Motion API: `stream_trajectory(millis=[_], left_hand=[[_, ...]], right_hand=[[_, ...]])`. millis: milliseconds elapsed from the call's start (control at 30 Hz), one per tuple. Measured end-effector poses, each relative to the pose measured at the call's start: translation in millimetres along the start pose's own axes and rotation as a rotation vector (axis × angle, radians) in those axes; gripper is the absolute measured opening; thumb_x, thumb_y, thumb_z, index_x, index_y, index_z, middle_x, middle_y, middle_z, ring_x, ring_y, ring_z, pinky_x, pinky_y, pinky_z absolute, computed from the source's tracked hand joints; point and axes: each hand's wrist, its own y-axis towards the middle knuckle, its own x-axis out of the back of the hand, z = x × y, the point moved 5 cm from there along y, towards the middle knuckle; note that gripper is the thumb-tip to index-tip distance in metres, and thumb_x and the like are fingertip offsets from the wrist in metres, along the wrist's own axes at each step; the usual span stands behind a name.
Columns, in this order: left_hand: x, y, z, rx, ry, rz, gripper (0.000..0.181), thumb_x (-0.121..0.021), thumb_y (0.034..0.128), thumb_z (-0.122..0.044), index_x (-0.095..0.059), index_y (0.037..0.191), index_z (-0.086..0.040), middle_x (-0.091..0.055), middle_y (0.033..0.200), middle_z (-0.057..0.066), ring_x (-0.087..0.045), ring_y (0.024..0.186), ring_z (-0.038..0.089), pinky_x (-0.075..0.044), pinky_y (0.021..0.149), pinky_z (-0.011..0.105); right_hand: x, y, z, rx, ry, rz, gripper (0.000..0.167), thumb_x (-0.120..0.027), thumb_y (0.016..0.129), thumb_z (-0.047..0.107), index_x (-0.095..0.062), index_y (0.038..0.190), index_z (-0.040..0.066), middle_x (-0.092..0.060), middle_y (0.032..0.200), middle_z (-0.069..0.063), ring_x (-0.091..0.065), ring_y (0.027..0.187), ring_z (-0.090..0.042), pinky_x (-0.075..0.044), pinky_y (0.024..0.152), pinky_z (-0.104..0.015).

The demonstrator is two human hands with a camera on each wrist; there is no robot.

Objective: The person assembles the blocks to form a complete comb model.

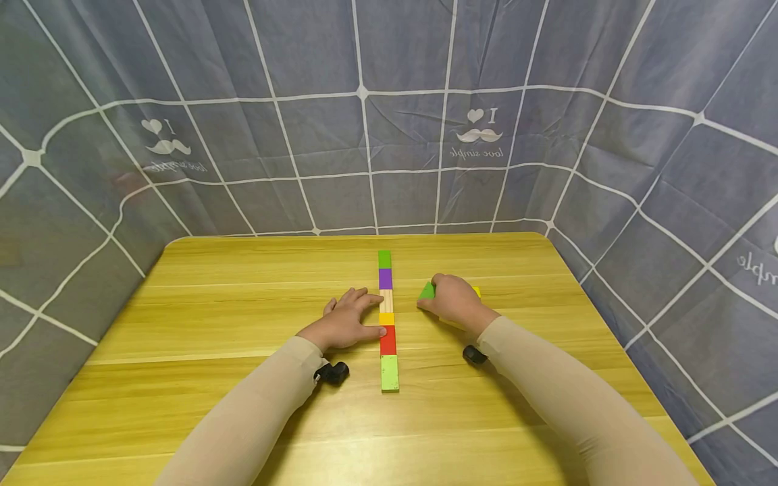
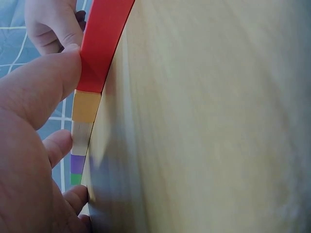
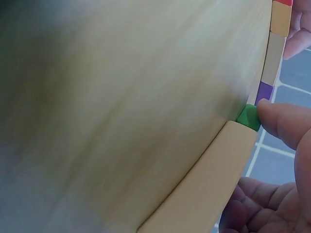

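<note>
A straight row of blocks stretches away from me on the table: light green (image 1: 390, 373), red (image 1: 387, 341), orange-yellow (image 1: 386, 318), plain wood (image 1: 386, 302), purple (image 1: 385, 278) and green (image 1: 385, 259). My left hand (image 1: 348, 322) lies along its left side, fingers spread, thumb on the red block and a fingertip by the plain wood one. Right of the row, my right hand (image 1: 456, 300) holds a small green block (image 3: 248, 117), thumb against it; its index fingertip is hidden. Beside that block is a longer pale orange block (image 3: 201, 177). A yellow piece (image 1: 477, 291) peeks out behind the hand.
The wood-grain table (image 1: 243, 270) has a grey-blue curtain (image 1: 316, 148) with white lines around its back and sides. A small black camera (image 1: 333, 373) is on the left wrist, another black device (image 1: 474, 355) on the right.
</note>
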Motion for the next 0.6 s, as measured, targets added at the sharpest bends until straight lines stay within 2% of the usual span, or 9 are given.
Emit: stream_trajectory(millis=[333,500,600], left_hand=[[-1.7,1.9,1.4,0.000,0.000,-0.003,0.078,-0.071,0.0929,-0.060,-0.043,0.160,-0.032,-0.022,0.176,0.010,-0.008,0.165,0.037,-0.002,0.128,0.068],[-1.4,1.4,0.5,0.004,-0.002,0.000,0.078,-0.071,0.0929,-0.059,-0.043,0.160,-0.031,-0.023,0.175,0.011,-0.008,0.165,0.037,-0.002,0.128,0.068],[-1.0,0.6,-0.6,0.007,-0.005,0.002,0.077,-0.071,0.0931,-0.059,-0.043,0.160,-0.031,-0.023,0.175,0.011,-0.007,0.165,0.037,-0.001,0.128,0.068]], right_hand=[[1.4,1.6,2.8,0.018,-0.015,0.024,0.053,-0.072,0.095,0.041,-0.061,0.128,0.001,-0.064,0.091,-0.009,-0.057,0.080,-0.024,-0.045,0.068,-0.033],[1.9,2.9,4.4,0.015,-0.031,0.025,0.066,-0.074,0.093,0.052,-0.062,0.131,-0.001,-0.068,0.100,-0.010,-0.060,0.087,-0.025,-0.054,0.080,-0.039],[2.2,4.9,5.9,0.017,-0.041,0.023,0.063,-0.074,0.093,0.053,-0.064,0.127,0.001,-0.068,0.097,-0.008,-0.061,0.086,-0.025,-0.055,0.081,-0.039]])
